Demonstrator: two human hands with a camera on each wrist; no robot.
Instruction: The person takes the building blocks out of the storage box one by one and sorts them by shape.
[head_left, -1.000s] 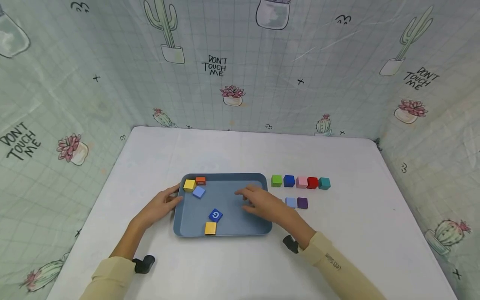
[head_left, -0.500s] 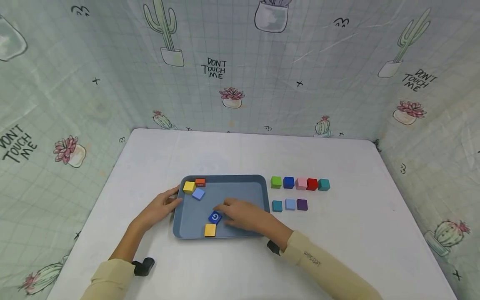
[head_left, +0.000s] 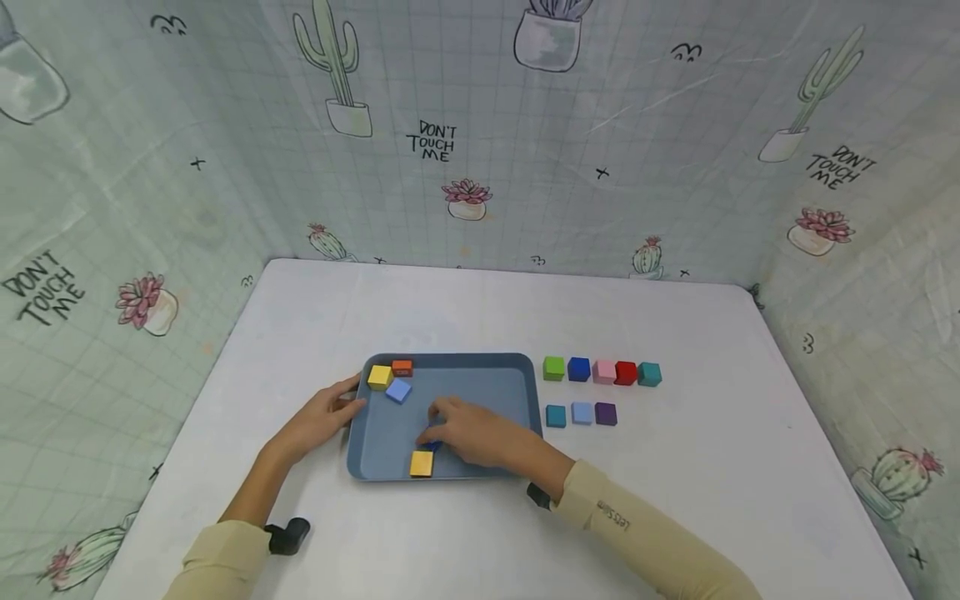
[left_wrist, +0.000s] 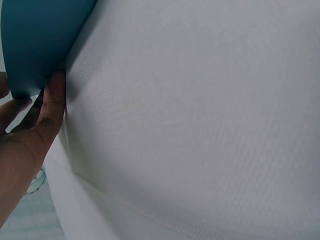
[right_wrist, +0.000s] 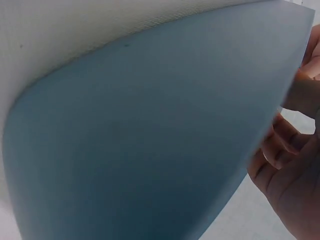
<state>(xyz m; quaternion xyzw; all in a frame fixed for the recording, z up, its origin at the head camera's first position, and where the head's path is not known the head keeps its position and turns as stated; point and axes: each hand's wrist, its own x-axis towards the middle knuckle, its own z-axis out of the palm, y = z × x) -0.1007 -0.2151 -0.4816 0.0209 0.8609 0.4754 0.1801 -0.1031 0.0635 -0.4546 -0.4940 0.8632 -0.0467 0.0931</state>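
My left hand point(head_left: 322, 417) holds the left side of the blue-grey tray point(head_left: 480, 379), its thumb at the rim; the left wrist view shows fingers point(left_wrist: 54, 102) against the tray's edge. Inside the tray, my right hand point(head_left: 480, 435) pinches a dark blue block point(head_left: 432, 447), mostly hidden under the fingers. A yellow-orange block point(head_left: 422, 464) lies just in front of it by the near rim. At the tray's far left corner sit a yellow block point(head_left: 380, 377), an orange block point(head_left: 402, 368) and a light blue block point(head_left: 398, 391). The right wrist view shows tray underside and fingers.
Right of the tray, a back row holds green point(head_left: 553, 368), blue point(head_left: 578, 369), pink point(head_left: 603, 372), red point(head_left: 626, 372) and teal point(head_left: 649, 374) blocks. A front row has teal point(head_left: 556, 416), light blue point(head_left: 581, 413) and purple point(head_left: 606, 413) blocks on the white table point(head_left: 480, 542).
My right hand has moved left across the tray, down to the dark blue block, and its fingers have closed on it. The left hand has stayed at the tray's left side.
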